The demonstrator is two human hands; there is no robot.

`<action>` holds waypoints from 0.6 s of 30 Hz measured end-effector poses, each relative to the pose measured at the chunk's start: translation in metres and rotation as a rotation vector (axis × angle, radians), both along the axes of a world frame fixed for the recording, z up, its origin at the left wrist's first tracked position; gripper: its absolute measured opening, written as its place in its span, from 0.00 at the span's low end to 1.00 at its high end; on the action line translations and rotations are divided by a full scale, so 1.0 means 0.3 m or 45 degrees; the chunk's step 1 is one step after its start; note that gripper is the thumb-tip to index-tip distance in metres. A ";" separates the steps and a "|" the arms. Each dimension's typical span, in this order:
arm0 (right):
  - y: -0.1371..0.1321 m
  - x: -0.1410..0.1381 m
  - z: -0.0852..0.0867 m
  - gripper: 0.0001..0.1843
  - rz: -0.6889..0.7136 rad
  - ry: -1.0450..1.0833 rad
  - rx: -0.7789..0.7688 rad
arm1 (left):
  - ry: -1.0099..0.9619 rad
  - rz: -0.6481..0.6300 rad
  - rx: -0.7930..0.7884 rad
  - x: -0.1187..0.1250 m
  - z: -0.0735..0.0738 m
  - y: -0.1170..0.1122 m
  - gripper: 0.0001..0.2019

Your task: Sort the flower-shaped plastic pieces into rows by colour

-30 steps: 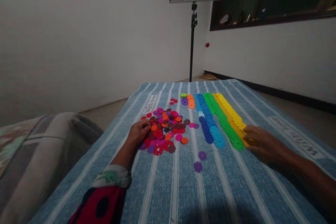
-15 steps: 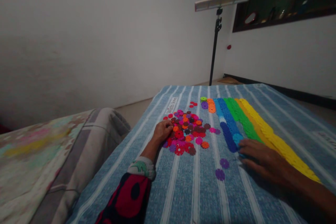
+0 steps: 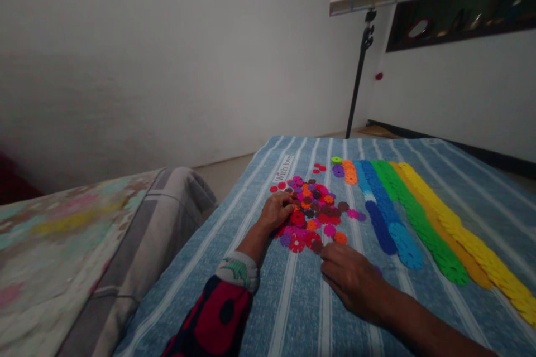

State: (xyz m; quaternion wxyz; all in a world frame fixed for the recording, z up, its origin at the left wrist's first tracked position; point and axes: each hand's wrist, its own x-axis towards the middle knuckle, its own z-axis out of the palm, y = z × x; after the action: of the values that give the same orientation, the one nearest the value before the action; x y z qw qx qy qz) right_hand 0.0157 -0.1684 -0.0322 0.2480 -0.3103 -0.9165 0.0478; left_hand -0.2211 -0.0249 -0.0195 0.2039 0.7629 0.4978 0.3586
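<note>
A loose pile of flower-shaped plastic discs (image 3: 310, 209) in red, pink, orange, purple and brown lies on the striped cloth. My left hand (image 3: 276, 212) rests at the pile's left edge, its fingers curled together; anything in them is hidden. At the near edge of the pile is my right hand (image 3: 354, 276), its fingers drawn together and the tips beside a brown disc (image 3: 317, 247). Whether it grips that disc cannot be made out. To the right run overlapping rows of discs: dark blue (image 3: 380, 228), light blue (image 3: 406, 245), green (image 3: 444, 256), orange-yellow (image 3: 477, 273) and yellow (image 3: 498, 268).
A short orange row (image 3: 350, 173), a purple stack (image 3: 338, 170) and a lime disc (image 3: 336, 160) sit at the far side. Several small red discs (image 3: 320, 168) lie near them. A cloth-covered surface (image 3: 167, 206) stands left; a lamp stand (image 3: 358, 78) rises behind.
My right hand has moved left from the light blue row to the pile's near edge, uncovering the row ends. My left hand stays at the pile. The view has shifted slightly.
</note>
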 end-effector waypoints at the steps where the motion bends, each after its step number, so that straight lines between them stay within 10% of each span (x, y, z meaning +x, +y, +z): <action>1: -0.002 0.000 -0.011 0.12 0.002 0.021 0.010 | -0.048 -0.010 -0.023 0.002 -0.002 -0.002 0.04; 9: -0.009 0.019 -0.023 0.09 0.044 0.112 -0.042 | -0.506 0.039 -0.261 -0.029 0.023 -0.008 0.09; 18: -0.007 0.016 -0.033 0.09 0.064 0.135 -0.058 | -0.430 0.018 -0.423 -0.076 0.076 -0.024 0.10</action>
State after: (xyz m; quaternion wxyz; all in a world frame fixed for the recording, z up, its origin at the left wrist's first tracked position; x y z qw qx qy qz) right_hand 0.0204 -0.1706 -0.0421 0.2878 -0.2898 -0.9082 0.0911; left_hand -0.2439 -0.0320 0.0033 0.4044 0.6446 0.5141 0.3957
